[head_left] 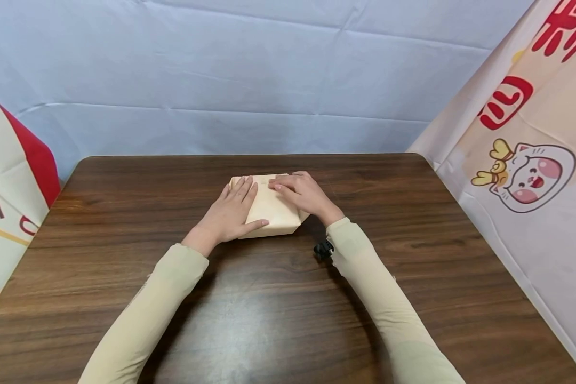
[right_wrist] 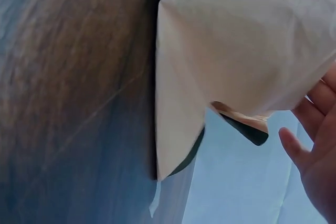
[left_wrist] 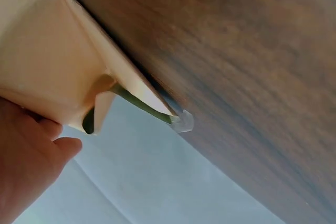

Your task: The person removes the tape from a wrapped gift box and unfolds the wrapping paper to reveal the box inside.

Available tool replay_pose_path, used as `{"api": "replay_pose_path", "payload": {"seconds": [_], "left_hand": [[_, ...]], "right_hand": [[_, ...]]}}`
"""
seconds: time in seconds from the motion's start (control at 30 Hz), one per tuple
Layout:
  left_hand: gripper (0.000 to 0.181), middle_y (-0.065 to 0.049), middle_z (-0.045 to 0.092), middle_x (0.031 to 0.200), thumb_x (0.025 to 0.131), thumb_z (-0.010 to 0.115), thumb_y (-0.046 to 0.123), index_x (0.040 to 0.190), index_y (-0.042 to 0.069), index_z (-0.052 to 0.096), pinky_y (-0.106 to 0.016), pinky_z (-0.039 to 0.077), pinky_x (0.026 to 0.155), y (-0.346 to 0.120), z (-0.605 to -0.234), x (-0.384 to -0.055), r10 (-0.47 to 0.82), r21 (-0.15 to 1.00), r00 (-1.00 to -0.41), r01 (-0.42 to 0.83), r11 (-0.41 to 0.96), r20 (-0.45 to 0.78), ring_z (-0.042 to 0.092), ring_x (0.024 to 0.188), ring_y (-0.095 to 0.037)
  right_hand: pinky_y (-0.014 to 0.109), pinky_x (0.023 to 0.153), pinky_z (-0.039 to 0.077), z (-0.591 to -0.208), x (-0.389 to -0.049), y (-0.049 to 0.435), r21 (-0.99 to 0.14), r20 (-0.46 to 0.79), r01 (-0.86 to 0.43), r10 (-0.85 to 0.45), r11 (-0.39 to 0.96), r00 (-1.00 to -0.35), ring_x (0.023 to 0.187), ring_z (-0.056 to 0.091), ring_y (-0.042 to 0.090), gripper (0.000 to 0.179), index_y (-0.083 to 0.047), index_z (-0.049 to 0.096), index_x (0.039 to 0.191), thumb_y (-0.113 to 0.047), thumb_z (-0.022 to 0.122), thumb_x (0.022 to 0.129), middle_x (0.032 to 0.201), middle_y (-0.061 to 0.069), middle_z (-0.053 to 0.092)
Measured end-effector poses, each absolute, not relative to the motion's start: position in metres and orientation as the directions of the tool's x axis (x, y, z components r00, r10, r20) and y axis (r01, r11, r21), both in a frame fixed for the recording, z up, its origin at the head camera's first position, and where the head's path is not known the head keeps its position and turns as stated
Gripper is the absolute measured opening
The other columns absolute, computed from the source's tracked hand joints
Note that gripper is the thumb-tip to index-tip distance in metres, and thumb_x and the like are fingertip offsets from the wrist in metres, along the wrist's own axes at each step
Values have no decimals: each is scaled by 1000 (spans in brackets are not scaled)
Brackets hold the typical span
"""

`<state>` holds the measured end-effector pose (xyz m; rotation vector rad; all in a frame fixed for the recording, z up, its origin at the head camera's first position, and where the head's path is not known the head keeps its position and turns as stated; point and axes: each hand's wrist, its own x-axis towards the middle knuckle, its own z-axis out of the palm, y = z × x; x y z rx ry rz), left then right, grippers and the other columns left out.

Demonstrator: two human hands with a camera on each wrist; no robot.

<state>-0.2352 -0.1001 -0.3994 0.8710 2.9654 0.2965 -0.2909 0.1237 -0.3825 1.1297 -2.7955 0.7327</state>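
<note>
A box-shaped package (head_left: 273,210) wrapped in cream paper lies on the table. My left hand (head_left: 227,212) rests across its left side, fingers straight and thumb along the near edge. On the far right part of the top, my right hand (head_left: 305,193) touches the paper with its fingertips, near a small paler patch (head_left: 264,182). Both wrist views show loose paper flaps at the package's ends, with a dark green inner side. A clear strip of tape (left_wrist: 182,121) sticks out from the lower flap's tip in the left wrist view; a similar strip (right_wrist: 155,200) shows in the right wrist view.
The dark brown wooden table (head_left: 249,320) reaches back to a pale blue cloth backdrop (head_left: 249,74). A small black device (head_left: 323,250) sits at the right wrist. Printed banners (head_left: 533,160) hang at both sides.
</note>
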Motion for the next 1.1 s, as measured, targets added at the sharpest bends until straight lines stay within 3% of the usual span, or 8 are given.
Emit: {"api": "replay_pose_path", "payload": {"seconds": [0.27, 0.5, 0.63, 0.77, 0.87, 1.0, 1.1], "left_hand": [[91, -18, 8, 156, 91, 36, 66, 150, -1, 16, -55, 10, 111, -99, -399, -196, 560, 119, -825, 565, 816, 75, 5, 143, -31], [85, -20, 37, 146, 89, 46, 63, 148, 4, 28, -59, 10, 109, -97, -387, -141, 582, 33, -798, 593, 804, 154, 34, 134, -33], [81, -18, 53, 131, 89, 51, 59, 145, 3, 36, -56, 24, 107, -96, -383, -114, 631, 43, -757, 646, 763, 169, 51, 121, -32], [70, -10, 66, 103, 90, 52, 56, 134, 1, 48, -43, 48, 87, -97, -381, -95, 699, 145, -707, 706, 693, 108, 63, 95, -25], [55, 3, 61, 83, 92, 50, 55, 116, 6, 58, -35, 51, 68, -98, -384, -91, 747, 268, -665, 720, 641, 1, 60, 74, -14], [36, 10, 55, 78, 94, 51, 48, 95, 13, 61, -30, 49, 66, -102, -388, -101, 800, 442, -592, 696, 566, -93, 53, 68, -5], [20, 10, 58, 81, 96, 54, 31, 91, 15, 63, -27, 50, 69, -110, -392, -119, 807, 526, -584, 662, 534, -84, 55, 73, -3]], "right_hand": [[42, 107, 24, -387, -292, 125, -421, 181, -679, -677, 602, -713, 132, 39, 18, 39, -9, 59, 130, -28, 38, 103, 138, 4, 50], [44, 107, 24, -383, -292, 124, -419, 187, -694, -692, 586, -698, 133, 38, 21, 37, -7, 60, 129, -26, 44, 101, 138, 7, 50], [44, 106, 24, -383, -295, 125, -376, 173, -718, -717, 585, -675, 134, 37, 22, 42, -7, 59, 129, -30, 58, 94, 139, 7, 49], [44, 106, 23, -380, -297, 126, -347, 140, -725, -731, 596, -668, 135, 34, 21, 52, -8, 57, 131, -34, 67, 87, 141, 7, 47], [45, 107, 23, -378, -298, 126, -345, 132, -719, -728, 603, -673, 136, 34, 21, 54, -8, 57, 132, -31, 69, 85, 141, 7, 47], [46, 107, 23, -377, -301, 126, -360, 133, -710, -720, 605, -681, 136, 34, 21, 51, -8, 57, 131, -26, 68, 85, 141, 7, 48], [46, 108, 23, -377, -303, 126, -361, 147, -709, -713, 607, -685, 136, 34, 22, 49, -8, 57, 132, -21, 67, 85, 140, 8, 48]]}}
